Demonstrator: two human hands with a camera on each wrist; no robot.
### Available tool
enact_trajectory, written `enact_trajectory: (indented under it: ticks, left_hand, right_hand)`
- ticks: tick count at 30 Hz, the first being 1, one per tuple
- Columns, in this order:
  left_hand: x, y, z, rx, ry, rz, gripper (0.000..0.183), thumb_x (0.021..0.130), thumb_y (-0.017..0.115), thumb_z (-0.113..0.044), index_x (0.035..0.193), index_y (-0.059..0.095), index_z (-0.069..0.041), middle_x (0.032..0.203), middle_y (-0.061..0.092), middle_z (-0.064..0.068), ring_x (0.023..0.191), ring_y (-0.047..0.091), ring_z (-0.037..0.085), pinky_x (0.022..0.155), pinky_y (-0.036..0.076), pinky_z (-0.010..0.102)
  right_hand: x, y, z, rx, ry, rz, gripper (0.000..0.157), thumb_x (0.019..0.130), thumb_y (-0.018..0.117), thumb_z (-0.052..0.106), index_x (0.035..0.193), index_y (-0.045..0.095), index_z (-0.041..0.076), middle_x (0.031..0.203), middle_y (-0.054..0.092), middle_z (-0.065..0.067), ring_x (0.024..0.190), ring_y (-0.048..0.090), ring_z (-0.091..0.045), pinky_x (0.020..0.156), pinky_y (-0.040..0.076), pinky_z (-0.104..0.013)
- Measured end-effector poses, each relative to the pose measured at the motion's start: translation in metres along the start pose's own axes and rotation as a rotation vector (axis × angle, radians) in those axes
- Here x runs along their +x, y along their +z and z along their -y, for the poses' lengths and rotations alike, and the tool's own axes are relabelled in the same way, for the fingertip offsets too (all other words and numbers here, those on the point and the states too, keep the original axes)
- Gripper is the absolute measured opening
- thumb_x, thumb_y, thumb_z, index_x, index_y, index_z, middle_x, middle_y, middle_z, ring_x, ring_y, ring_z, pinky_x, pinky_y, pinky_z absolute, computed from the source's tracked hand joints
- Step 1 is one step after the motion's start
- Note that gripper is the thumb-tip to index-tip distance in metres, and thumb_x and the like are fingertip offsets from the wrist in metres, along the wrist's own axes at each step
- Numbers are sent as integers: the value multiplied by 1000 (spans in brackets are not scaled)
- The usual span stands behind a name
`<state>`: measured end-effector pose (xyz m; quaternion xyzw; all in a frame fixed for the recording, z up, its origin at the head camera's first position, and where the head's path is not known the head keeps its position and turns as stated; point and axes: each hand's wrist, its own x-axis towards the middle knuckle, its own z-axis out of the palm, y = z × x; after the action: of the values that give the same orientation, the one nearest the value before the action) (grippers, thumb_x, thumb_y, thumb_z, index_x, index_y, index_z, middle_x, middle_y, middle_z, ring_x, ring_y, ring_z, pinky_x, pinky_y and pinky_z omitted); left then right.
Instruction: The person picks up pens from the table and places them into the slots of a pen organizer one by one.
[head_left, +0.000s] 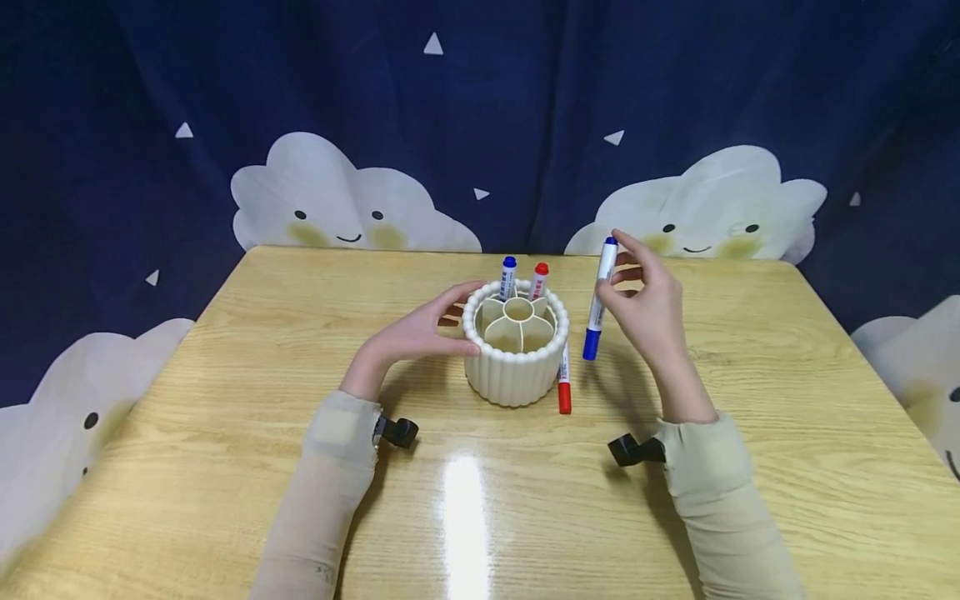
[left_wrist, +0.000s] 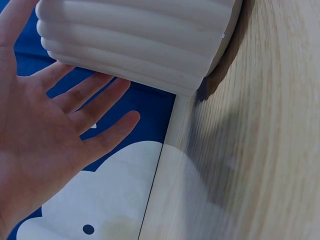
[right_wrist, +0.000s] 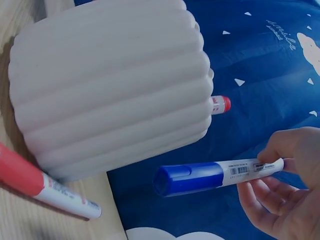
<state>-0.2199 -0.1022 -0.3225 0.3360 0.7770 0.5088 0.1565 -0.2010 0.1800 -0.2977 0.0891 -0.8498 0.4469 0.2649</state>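
Barcode (right_wrist: 239,171) on blue-capped marker (right_wrist: 216,175), curtain script (right_wrist: 281,35) illegible

A navy curtain (head_left: 360,83) with white clouds (head_left: 337,196) hangs behind a wooden table (head_left: 795,375).

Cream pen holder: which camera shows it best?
The head view, where the pen holder shows its beaded rim, compartments and ribbed wall. Both wrist views show mainly that wall, cut off at the top edge, with nothing of the inside.
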Motion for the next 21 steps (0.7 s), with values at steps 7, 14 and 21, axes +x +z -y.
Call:
enact_trajectory:
  ticks: [7,14,21]
  left_hand:
    - [2,1,0,-3,-2,7,79,71,68,-15,134,22,-17,127,35,3,110,37,18,93,30,45]
    - [1,1,0,-6,-1,5,79,71,68,-14,134,22,-17,129,34,4,110,37,18,93,30,44]
    - [1,1,-1,-7,2,0,79,71,69,-14,134,22,-15,128,34,5,110,37,19,93,31,44]
  right_hand:
    - [2,-6,38,16,-53,-20,52,72,56,-3,121,47,10,96,55,-11,75,54,-18,58,43,-11]
    - [16,-4,34,22,-122,-65,53,72,59,2,121,49,19,95,55,-5,70,53,-9,56,45,-13]
    - [23,2,30,104,-124,-131,54,72,59,6,118,47,31,95,55,0,72,54,-8,57,46,-15]
